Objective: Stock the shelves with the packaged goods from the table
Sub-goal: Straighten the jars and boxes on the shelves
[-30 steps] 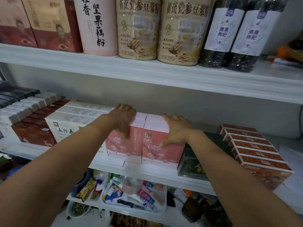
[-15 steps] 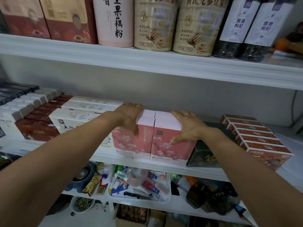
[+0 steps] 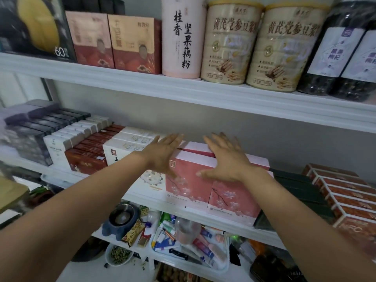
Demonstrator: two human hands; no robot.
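Hands: left hand & right hand apart, fingers straight, holding nothing; 0.5 s ago we clasped the box tops
Pink boxes: two upright, side by side, front of middle shelf
Meaning: pair looks stocked; next lot from surface, not in view
Around: white boxes tight on left, dark green boxes on right, no gap

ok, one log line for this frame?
stage: pink boxes on middle shelf | left hand: open, over boxes | right hand: open, over boxes

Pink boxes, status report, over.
Left hand, right hand: fingers straight, over pink boxes. Both side by side on middle shelf. White boxes left, green boxes right.
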